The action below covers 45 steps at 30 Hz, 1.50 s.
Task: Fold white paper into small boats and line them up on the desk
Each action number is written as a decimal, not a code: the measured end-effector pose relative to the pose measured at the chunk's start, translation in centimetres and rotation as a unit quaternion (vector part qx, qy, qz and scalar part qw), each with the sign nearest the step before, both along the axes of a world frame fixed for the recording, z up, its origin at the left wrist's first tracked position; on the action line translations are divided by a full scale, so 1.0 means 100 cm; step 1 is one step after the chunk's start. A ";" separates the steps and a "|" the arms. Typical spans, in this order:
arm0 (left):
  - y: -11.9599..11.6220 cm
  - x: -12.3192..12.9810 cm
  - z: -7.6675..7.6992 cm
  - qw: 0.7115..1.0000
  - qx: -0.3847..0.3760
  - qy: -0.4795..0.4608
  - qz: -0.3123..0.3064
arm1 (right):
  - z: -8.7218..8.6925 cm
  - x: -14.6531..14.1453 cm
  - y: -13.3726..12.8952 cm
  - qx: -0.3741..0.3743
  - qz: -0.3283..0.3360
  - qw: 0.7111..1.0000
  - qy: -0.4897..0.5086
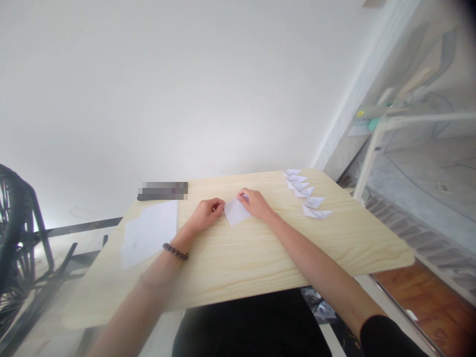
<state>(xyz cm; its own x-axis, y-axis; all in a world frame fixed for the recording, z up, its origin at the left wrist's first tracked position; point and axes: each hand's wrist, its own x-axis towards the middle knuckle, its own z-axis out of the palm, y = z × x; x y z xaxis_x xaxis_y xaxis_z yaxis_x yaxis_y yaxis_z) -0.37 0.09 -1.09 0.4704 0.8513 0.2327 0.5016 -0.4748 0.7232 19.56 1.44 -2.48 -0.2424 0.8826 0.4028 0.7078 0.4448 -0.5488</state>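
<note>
A small folded piece of white paper (pixel 235 212) lies at the middle of the wooden table, turned cornerwise. My left hand (pixel 207 213), with a dark beaded bracelet at its wrist, pinches the paper's left corner between thumb and finger. On the far right corner, my right hand (pixel 254 202) is closed, its thumb on top of the paper. To the right stand several folded white paper boats (pixel 299 187) in a slanting row, with another folded paper boat (pixel 317 213) at the near end.
Loose white sheets (pixel 148 235) lie on the table's left side, and a dark long object (pixel 162 191), blurred out, sits behind them. The pale wooden table (pixel 238 272) meets a white wall (pixel 223 99). A black chair (pixel 22 233) is at the left, a white metal frame (pixel 372 153) at the right.
</note>
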 end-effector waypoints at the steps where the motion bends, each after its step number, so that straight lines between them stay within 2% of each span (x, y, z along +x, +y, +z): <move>1: 0.000 0.000 0.000 1.000 -0.001 -0.001 -0.002 | 0.000 0.000 0.000 0.001 0.001 1.000 0.000; 19: -0.001 0.000 0.001 1.000 -0.015 0.000 -0.009 | -0.001 0.001 0.001 -0.001 0.005 1.000 0.001; 27: -0.003 0.001 0.007 1.000 -0.008 0.006 0.008 | 0.000 0.001 0.001 -0.007 0.005 1.000 0.010; 33: -0.004 0.002 0.009 1.000 -0.002 0.005 0.026 | 0.003 -0.002 -0.003 0.002 0.042 0.999 0.033; 38: -0.004 0.003 0.007 1.000 -0.005 0.008 0.008 | 0.006 -0.007 -0.008 0.000 0.074 0.996 0.042; 45: -0.002 0.001 0.004 1.000 0.017 0.012 0.023 | 0.006 -0.009 -0.008 0.004 0.081 0.996 0.037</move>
